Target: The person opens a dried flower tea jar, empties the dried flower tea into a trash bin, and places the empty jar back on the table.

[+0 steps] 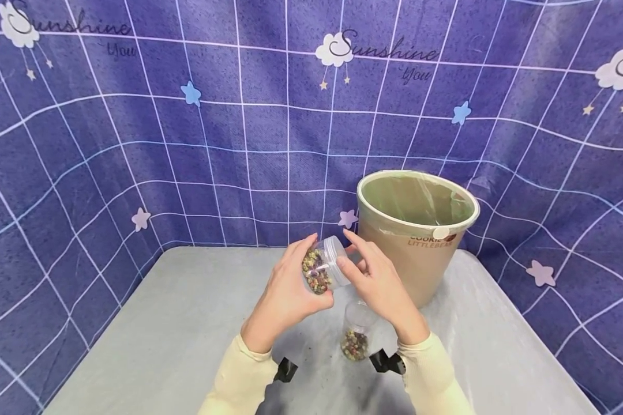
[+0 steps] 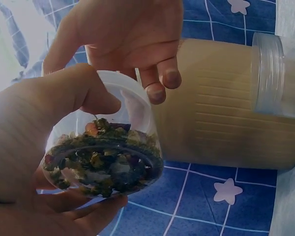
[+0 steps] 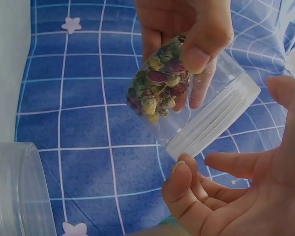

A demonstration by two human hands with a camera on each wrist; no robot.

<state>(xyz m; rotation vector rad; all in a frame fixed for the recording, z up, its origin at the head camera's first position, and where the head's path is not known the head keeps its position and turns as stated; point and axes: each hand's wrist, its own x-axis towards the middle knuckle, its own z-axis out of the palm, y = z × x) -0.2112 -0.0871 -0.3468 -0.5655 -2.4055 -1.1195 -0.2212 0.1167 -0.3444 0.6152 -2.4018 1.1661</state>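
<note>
While the left hand (image 1: pixel 285 285) clamps the jar (image 1: pixel 318 271) over the surface (image 1: pixel 202 305) near its far edge, the right hand (image 1: pixel 381 282), fingers apart, flanks the lid (image 3: pixel 216 118), probably the surest hold on light, slick plastic.

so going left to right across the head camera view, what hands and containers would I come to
Left hand, the tilted clear jar of dried flowers it holds, right hand, the beige bin.
</note>
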